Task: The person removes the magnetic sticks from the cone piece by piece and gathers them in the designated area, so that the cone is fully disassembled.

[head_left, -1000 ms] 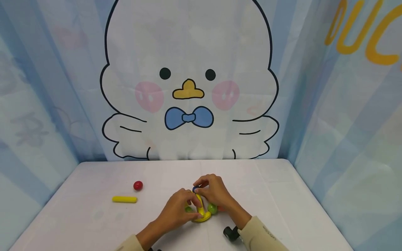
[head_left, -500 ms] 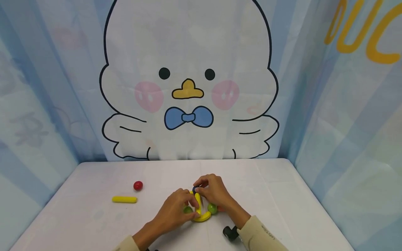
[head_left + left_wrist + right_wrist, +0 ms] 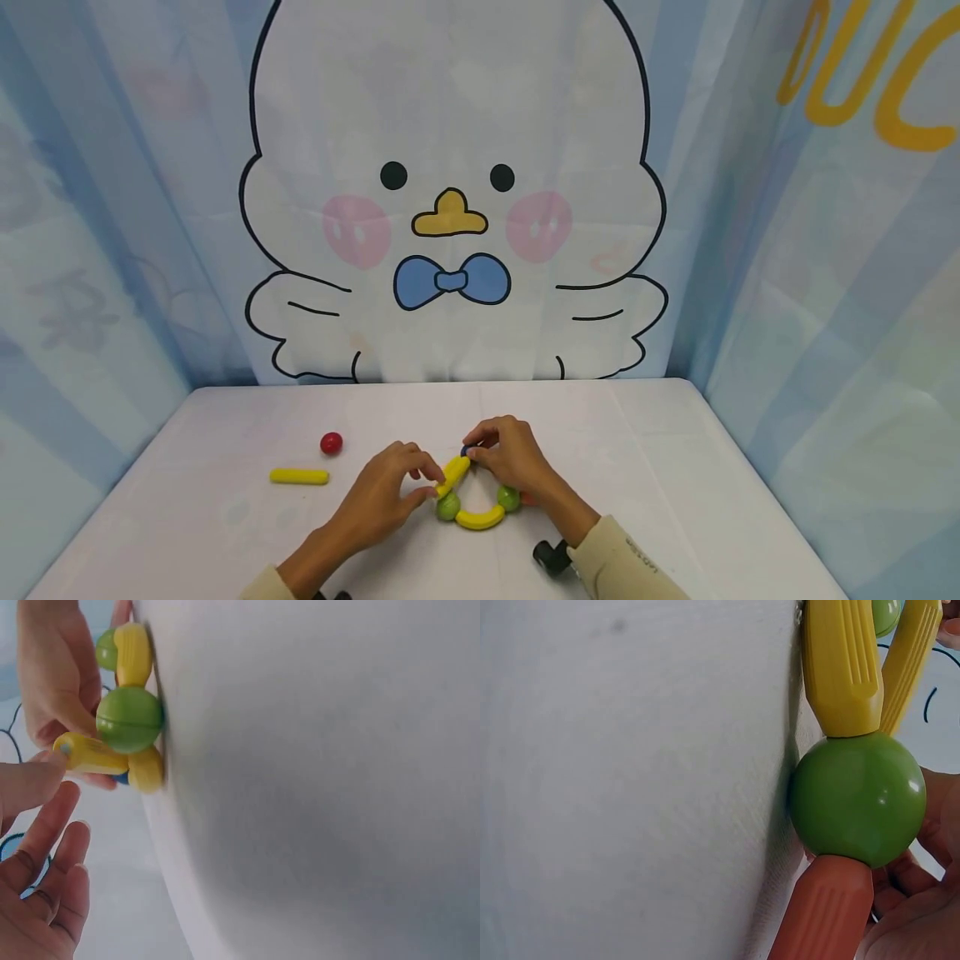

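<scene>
Toy rods and balls form a ring on the table. A curved yellow rod (image 3: 480,520) lies at its front between the left green ball (image 3: 448,506) and the right green ball (image 3: 507,498). My left hand (image 3: 384,492) pinches the free end of a raised yellow rod (image 3: 94,754) between thumb and forefinger; its other fingers stay loose. At the ring's far side my right hand (image 3: 513,454) pinches a small blue ball (image 3: 467,451), largely covered by the fingers. An orange-red rod (image 3: 825,911) joins the right green ball, mostly hidden by my right wrist in the head view.
A straight yellow rod (image 3: 299,476) and a red ball (image 3: 331,443) lie apart on the left of the white table (image 3: 637,467). Near the right sleeve is a black wrist device (image 3: 552,557). A printed curtain (image 3: 450,333) stands behind the table.
My left hand has moved left, swinging the near end of the raised yellow rod from above the curved rod towards the left green ball. My right hand stays at the blue ball.
</scene>
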Motion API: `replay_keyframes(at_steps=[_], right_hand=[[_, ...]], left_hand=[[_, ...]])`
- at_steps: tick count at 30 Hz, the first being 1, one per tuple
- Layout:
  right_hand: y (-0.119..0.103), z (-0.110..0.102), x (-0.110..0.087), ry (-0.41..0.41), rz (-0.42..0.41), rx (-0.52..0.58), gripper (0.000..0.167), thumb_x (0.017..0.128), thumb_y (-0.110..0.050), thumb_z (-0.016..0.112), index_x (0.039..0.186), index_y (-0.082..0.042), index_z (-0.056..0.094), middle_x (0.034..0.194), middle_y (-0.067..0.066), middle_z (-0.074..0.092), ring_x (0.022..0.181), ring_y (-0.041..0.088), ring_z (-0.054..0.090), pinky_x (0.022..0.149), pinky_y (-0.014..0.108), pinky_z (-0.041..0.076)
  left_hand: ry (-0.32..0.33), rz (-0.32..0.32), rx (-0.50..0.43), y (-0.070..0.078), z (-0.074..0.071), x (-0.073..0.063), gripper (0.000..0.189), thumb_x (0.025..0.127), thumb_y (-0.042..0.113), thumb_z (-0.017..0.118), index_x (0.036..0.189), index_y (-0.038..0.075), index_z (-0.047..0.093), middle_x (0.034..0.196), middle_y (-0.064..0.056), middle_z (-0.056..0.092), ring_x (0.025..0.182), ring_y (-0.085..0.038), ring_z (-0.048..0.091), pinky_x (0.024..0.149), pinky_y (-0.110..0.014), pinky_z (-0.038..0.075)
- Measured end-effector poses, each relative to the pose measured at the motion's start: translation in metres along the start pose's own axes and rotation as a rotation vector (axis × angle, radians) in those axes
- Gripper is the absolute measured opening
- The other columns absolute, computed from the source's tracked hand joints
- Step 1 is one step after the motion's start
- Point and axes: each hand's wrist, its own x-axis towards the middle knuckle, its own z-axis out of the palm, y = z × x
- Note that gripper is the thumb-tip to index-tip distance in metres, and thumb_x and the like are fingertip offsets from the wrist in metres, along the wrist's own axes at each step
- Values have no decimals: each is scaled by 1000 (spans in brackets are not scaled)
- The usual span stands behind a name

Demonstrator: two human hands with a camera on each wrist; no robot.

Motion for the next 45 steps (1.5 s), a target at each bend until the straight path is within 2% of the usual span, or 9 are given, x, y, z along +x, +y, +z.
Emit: replay_keyframes(at_steps=[2,5,9,11,19,26,30,36,45], right_hand=[[0,0,0,1,4,1,10,97,-11,77,104,-17,82,96,-7,78,96,12,70,93,40,59],[0,0,-1,0,10,5,10,98,-12,77,103,-17,82,96,-7,78,96,12,70,92,39,59],[0,-1,-1,-3,12,8,9,98,-12,77,103,-18,82,95,-8,78,95,10,70,93,39,59],[0,-1,0,-3,14,7,9,98,-12,77,104,-18,82,95,-9,77,95,10,70,93,39,59],[0,0,1,-8,8,17,9,97,-11,77,103,-17,82,96,-8,78,95,11,70,94,42,58],[-1,-1,0,-12,24,27,10,97,-12,78,104,-17,82,97,-8,78,95,10,70,91,37,59],[-1,-1,-1,-9,34,28,10,97,-13,78,103,-20,82,96,-8,78,95,9,69,89,33,59],[-2,0,-1,-3,28,14,10,97,-12,78,103,-19,82,96,-8,78,94,10,70,91,37,60],[-2,0,0,10,21,-7,9,96,-13,80,102,-19,82,95,-9,78,94,9,69,93,39,58]], left_hand=[[10,-4,9,-3,-2,-1,32,87,5,86,102,30,74,99,19,69,95,-10,61,85,-27,54],[-13,6,3,-6,-2,-2,36,87,2,85,106,29,74,103,17,70,97,-11,62,86,-29,55],[-95,20,-28,-6,1,0,37,86,11,88,116,27,72,110,14,67,101,-12,63,88,-30,57],[-112,18,-33,-6,4,2,37,86,18,90,117,27,72,111,14,65,100,-11,63,87,-29,58],[-29,-6,21,-2,6,7,25,88,18,88,107,27,75,101,15,65,90,-5,59,80,-24,54],[60,-32,63,-9,4,9,23,87,13,89,103,26,78,95,17,69,83,-3,58,77,-23,52],[52,-69,43,-14,6,9,24,85,7,88,99,24,78,93,14,71,82,-7,61,76,-22,54],[20,-137,-3,-19,8,8,29,84,-2,86,99,21,76,94,10,72,84,-9,63,78,-24,57],[49,-236,-10,-20,-4,-2,35,83,-5,86,97,27,78,92,15,70,87,-6,61,84,-27,59]])
